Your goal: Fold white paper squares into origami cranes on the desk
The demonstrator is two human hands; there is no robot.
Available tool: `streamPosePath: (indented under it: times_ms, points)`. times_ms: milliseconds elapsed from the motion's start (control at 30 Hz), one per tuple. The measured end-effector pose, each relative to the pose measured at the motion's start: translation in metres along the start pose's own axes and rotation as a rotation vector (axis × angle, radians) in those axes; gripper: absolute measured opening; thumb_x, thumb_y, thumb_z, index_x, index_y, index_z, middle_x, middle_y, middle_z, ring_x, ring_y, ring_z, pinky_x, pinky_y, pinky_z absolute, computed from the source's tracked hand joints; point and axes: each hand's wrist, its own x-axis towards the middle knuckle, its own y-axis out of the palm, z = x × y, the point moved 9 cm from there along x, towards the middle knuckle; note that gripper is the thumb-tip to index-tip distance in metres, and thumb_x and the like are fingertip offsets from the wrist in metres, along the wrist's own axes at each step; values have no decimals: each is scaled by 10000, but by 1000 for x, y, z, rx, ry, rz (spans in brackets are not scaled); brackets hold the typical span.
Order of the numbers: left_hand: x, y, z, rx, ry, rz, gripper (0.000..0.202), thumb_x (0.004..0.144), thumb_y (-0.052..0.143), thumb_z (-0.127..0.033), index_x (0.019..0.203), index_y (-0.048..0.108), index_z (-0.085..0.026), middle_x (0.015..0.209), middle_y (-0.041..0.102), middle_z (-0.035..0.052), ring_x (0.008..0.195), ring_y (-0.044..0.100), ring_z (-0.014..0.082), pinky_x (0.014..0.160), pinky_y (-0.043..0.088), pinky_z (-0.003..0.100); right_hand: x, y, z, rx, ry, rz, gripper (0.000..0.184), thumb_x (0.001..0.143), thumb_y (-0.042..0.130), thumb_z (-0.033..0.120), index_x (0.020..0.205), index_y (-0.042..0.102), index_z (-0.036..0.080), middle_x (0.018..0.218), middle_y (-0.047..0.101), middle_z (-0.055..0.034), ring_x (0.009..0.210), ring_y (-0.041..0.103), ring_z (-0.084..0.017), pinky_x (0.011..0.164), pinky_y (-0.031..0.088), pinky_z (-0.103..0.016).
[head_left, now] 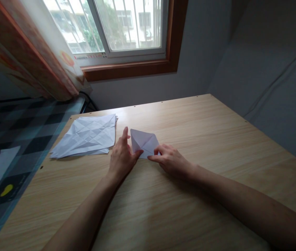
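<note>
Both hands are down flat on the desk (215, 146) working one small folded sheet of white paper (145, 142), which sits about mid-desk, a bit toward the far side. My left hand (121, 157) has its fingers spread loosely, thumb pressing the paper's near left edge, index finger pointing up past its far left corner. My right hand (170, 160) is curled narrow, fingertips pinching down on the paper's near right corner. So neither hand has lifted it, they're just pinning it to the wood. Paper shows diagonal creases meeting at the middle. Just left of my left hand there's a stack of creased white sheets (86, 136), near the desk's left edge. Window (116, 24) is at the far wall, curtain (32, 52) to its left.
</note>
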Motion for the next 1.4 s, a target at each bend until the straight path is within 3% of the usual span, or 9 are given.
streamPosePath:
  times_ms: [133, 267, 400, 500, 667, 800, 1033, 1200, 1400]
  points:
    - [1, 2, 3, 198, -37, 57, 691, 769, 687, -509, 1321, 479, -150, 1143, 641, 178, 968, 606, 351, 778, 490, 468, 0, 1, 0, 0, -2, 3, 339, 873, 534, 69, 1097, 713, 251, 977, 618, -80, 855, 513, -188, 790, 438, -334]
    - [0, -3, -2, 340, -36, 27, 629, 816, 609, -558, 1272, 525, -132, 1221, 600, 214, 1062, 555, 406, 812, 460, 516, 0, 1, 1, 13, 17, 11, 326, 865, 540, 82, 1090, 712, 244, 980, 614, -78, 860, 510, -189, 797, 433, -336]
    - [-2, -8, -24, 188, 169, -23, 465, 851, 609, -429, 1216, 553, -146, 1197, 623, 171, 1078, 563, 327, 873, 459, 452, 0, -3, 4, 4, 24, 14, 322, 854, 538, 106, 1104, 703, 225, 973, 618, -87, 845, 502, -199, 789, 433, -345]
    - [-5, -9, -36, 25, 287, 2, 165, 893, 555, -309, 967, 639, -187, 936, 694, 82, 891, 608, 237, 804, 478, 362, 1, -5, 6, -7, 21, -1, 293, 869, 526, 130, 1081, 707, 219, 952, 624, -89, 818, 498, -200, 765, 431, -341]
    - [-7, -10, -38, -54, 288, -8, 227, 918, 515, -268, 738, 634, -199, 719, 676, 41, 699, 604, 182, 675, 459, 297, 1, -6, 7, -1, 4, -20, 261, 912, 507, 178, 1076, 708, 214, 936, 626, -87, 815, 506, -198, 771, 433, -348]
    - [-5, -10, -23, -67, 133, -28, 246, 909, 511, -282, 718, 635, -189, 676, 670, 31, 622, 607, 163, 602, 438, 270, 0, -2, 11, 39, -44, 13, 254, 884, 565, 216, 1102, 695, 215, 972, 627, -89, 833, 529, -201, 766, 444, -349]
    - [3, -1, 4, -252, -121, 73, 202, 878, 519, -331, 854, 659, -187, 619, 670, -16, 518, 582, 131, 518, 416, 225, -6, -3, 36, 125, -223, 37, 263, 871, 619, 330, 1099, 659, 207, 1063, 658, -86, 874, 570, -193, 793, 453, -350]
    - [-1, -1, -2, -273, -94, 83, 184, 887, 493, -285, 1035, 566, -204, 720, 690, -21, 546, 601, 133, 548, 442, 226, -11, -9, 56, 225, -403, -2, 337, 881, 589, 441, 1094, 631, 184, 1041, 688, -64, 842, 584, -184, 759, 473, -340]
    - [-10, -3, -16, -175, 106, 24, 35, 852, 524, -190, 822, 513, -206, 718, 616, -3, 619, 580, 148, 579, 433, 242, -18, -49, 39, 260, -353, -344, 231, 853, 486, 141, 1047, 602, 187, 1024, 648, -81, 835, 565, -169, 740, 489, -325]
